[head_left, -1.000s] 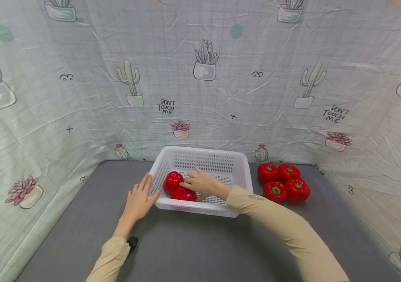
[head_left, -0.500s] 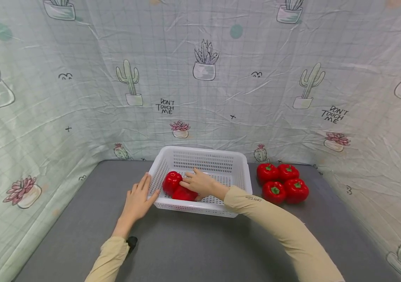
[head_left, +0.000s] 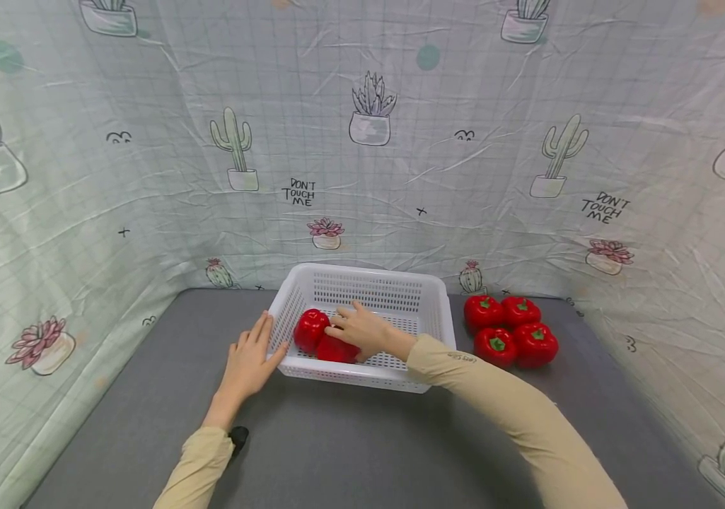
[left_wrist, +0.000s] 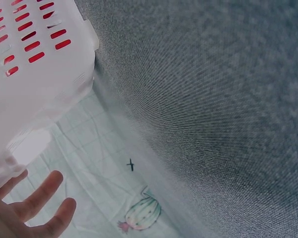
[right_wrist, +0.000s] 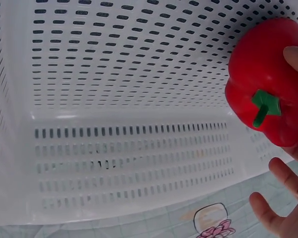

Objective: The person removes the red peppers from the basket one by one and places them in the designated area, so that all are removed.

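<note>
A white slotted plastic basket point(head_left: 356, 376) stands on the dark grey table with two red bell peppers in its left part. One bell pepper point(head_left: 310, 331) lies against the left side. Beside it, my right hand point(head_left: 368, 334) grips the other red bell pepper point(right_wrist: 268, 74); its green stem shows in the right wrist view, with the thumb on one side and fingers on the other. My left hand point(head_left: 249, 364) rests on the basket's left rim with fingers stretched out. In the left wrist view, those fingers point(left_wrist: 44, 191) reach along the basket's outer wall.
To the right of the basket, several red bell peppers point(head_left: 517, 331) sit close together on the table point(head_left: 349, 452). A cloth point(head_left: 362, 177) printed with cacti hangs behind and at both sides. A black band point(head_left: 239, 440) is at the left wrist.
The gripped bell pepper has shifted slightly to the right inside the basket with my right hand on it. My left hand stays on the rim.
</note>
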A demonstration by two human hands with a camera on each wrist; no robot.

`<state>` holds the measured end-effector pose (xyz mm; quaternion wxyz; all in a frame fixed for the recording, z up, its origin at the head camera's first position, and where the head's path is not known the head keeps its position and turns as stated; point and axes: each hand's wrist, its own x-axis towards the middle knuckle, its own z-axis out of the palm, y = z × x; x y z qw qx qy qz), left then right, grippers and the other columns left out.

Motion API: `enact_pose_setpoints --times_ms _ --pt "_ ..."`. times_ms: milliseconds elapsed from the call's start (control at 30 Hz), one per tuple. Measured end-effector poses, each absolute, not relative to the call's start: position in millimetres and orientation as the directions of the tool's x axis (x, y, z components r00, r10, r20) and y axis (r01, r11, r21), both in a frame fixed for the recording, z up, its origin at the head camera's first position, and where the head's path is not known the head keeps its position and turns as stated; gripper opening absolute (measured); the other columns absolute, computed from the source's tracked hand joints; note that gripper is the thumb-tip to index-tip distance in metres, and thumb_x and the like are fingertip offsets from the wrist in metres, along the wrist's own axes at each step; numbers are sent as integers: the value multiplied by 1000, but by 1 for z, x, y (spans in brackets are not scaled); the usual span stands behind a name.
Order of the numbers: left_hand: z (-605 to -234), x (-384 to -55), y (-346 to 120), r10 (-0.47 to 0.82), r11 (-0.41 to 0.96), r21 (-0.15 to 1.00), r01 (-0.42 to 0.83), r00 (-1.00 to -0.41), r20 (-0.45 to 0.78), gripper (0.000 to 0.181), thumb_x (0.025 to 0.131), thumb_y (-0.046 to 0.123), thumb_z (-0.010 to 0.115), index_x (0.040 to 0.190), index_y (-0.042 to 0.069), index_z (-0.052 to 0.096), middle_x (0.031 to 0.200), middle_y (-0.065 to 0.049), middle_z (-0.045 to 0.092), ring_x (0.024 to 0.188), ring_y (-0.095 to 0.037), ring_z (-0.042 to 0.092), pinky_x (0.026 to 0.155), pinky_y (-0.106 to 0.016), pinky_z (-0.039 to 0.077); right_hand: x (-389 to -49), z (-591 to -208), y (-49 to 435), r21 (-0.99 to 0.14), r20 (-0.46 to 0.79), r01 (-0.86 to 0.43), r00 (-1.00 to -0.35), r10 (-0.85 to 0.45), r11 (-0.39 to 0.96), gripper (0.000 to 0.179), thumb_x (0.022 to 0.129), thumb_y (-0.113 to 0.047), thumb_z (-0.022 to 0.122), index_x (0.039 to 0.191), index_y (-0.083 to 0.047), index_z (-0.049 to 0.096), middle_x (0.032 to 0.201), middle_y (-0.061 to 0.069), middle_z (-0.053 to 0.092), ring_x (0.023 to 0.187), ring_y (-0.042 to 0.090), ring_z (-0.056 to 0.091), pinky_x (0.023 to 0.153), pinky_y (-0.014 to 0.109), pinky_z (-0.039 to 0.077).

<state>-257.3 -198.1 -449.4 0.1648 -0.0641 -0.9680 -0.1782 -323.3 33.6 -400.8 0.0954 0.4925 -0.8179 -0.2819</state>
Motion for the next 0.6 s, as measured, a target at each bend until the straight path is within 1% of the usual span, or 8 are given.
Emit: enact_pose_setpoints --times_ms 133,433,600 --pt "-448 -257 -199 66 927 326 184 -938 341 68 86 39 49 138 1 28 144 -18 28 114 -40 40 85 -59 33 -321 -397 34 545 -119 -754 -503 -856 367 80 66 -52 68 134 -24 36 133 -2 45 123 21 37 96 46 37" --pt "-448 -258 -198 73 927 323 191 -936 345 68 87 40 49 138 1 28 144 -18 28 113 -40 40 84 -58 33 -318 -388 39 521 -131 -754 -533 -836 400 80 67 -52 67 135 -24 36 137 3 38 126 27 33 97 51 34" --pt "-448 -258 -199 69 926 328 186 -939 338 68 86 41 48 139 1 28 144 -18 28 114 -40 40 84 -58 33 -316 -382 42 474 -125 -768 -544 -830 432 82 66 -49 69 135 -22 35 138 7 34 123 29 36 96 52 34"
